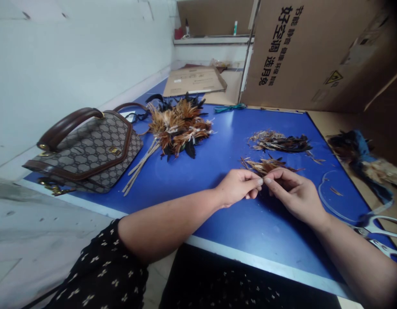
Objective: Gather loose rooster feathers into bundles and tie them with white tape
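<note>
My left hand and my right hand meet fingertip to fingertip above the blue table. Both are closed in a pinch, thumb against forefinger. Whatever lies between the fingertips is too small to make out. Just beyond them is a small pile of brown feathers, partly hidden by my fingers. Farther back sits a second pile of dark and tan feathers. To the left lies a bunch of feather-topped sticks, with pale bare stems pointing toward me.
A patterned handbag stands on the left against the wall. White-handled scissors lie at the right edge, near a pale strip. More feathers lie beyond the right side. Large cardboard rises behind; teal cord lies before it.
</note>
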Motion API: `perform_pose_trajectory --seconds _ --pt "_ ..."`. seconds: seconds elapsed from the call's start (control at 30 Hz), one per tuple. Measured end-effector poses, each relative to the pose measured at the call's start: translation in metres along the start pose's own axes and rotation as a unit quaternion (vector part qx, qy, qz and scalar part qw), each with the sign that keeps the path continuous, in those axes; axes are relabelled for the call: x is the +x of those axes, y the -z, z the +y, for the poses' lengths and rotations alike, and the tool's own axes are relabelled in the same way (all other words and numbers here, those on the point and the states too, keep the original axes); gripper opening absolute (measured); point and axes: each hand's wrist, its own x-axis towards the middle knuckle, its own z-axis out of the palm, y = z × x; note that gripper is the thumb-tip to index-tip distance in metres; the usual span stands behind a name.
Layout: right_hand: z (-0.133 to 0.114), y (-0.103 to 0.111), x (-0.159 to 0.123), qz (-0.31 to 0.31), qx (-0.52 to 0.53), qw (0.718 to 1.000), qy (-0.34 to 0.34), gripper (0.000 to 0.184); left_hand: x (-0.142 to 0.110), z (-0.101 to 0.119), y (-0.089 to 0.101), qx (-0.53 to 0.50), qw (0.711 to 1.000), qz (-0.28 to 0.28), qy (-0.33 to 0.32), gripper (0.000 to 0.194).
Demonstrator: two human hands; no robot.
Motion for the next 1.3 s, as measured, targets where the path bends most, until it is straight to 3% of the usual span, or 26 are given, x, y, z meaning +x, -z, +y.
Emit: perform_pose_trajectory --seconds 0.1,0.2,0.57,0.93,1.3 --pt "-0.002 -0.0001 0.0002 0.01 0.033 0.997 -0.068 0.032 -0.0007 0.0012 -0.0003 0.007 1.0 0.001 0.001 0.031" --pt "-0.0006 -0.0004 0.0004 0.028 0.042 0.995 -0.09 0.036 -0.0003 0.0019 -0.0001 -0.008 1.0 0.012 -0.006 0.028" --pt "-0.0011 -0.0004 0.0009 -0.014 0.057 0.996 -0.066 0.033 -0.0035 0.0037 -0.0038 0.045 0.999 0.015 -0.014 0.025" --pt "0.0012 -0.0036 -0.0005 0.0 0.056 0.994 -0.09 0.038 -0.002 0.0036 -0.0016 -0.009 0.999 0.029 -0.021 0.028" --pt "-0.0011 -0.004 -0.0015 0.003 0.027 0.998 -0.064 0.034 -0.0057 0.0072 -0.0035 0.047 0.998 -0.003 -0.029 0.028"
